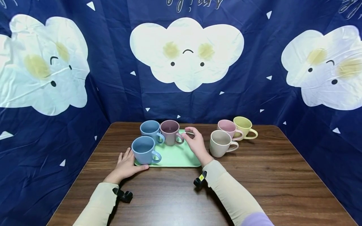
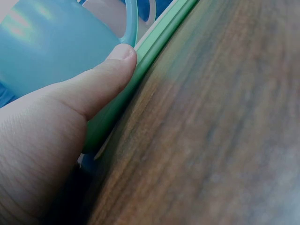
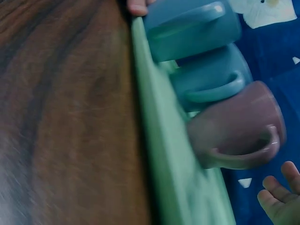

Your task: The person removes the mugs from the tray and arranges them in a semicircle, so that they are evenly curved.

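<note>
On a light green tray (image 1: 176, 157) stand two blue mugs, one at the front left corner (image 1: 143, 153) and one behind it (image 1: 149, 133). A mauve mug (image 1: 169, 137) stands beside the rear one, its handle to the right. My left hand (image 1: 125, 166) lies at the tray's front left corner, fingers spread beside the front blue mug. Its thumb (image 2: 110, 70) lies straight along the tray's front edge, close under that mug. Over the tray's right part is my right hand (image 1: 197, 145), fingers loosely bent and holding nothing, thumb near the mauve mug's handle.
Right of the tray, a beige mug (image 1: 219, 146), a pink mug (image 1: 227, 126) and a yellow mug (image 1: 242, 123) stand close together on the wooden table (image 1: 169, 194). A dark blue cloth (image 1: 186, 103) with clouds hangs behind the table and along both sides.
</note>
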